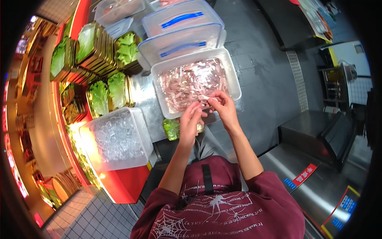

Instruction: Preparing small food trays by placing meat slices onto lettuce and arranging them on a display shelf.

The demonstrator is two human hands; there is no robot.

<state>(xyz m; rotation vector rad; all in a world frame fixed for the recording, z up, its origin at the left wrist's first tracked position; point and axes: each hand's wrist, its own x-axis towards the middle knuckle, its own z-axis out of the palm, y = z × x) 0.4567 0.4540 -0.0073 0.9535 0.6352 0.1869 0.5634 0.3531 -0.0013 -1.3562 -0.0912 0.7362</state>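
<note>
Over the near edge of a white plastic tub (235, 85), my two hands come close together. Between the thumb and fingers of my right hand (225, 109) is a pale strip of raw meat (204, 97). My left hand (188, 121) is curled beside it, fingertips at the strip's lower end; whether they pinch it is hard to see. The tub holds many pinkish raw meat strips (182, 83) under a glossy wet surface. Partly hidden below my left hand is a small gold-coloured tray with green lettuce (171, 129).
Left of the tub stands a clear bin of ice cubes (116, 140). Stacked gold trays (98, 59) with lettuce leaves (99, 97) are farther left. Behind the tub lean clear lids with blue handles (182, 49). A steel counter (274, 176) with a dark appliance (310, 134) is at right.
</note>
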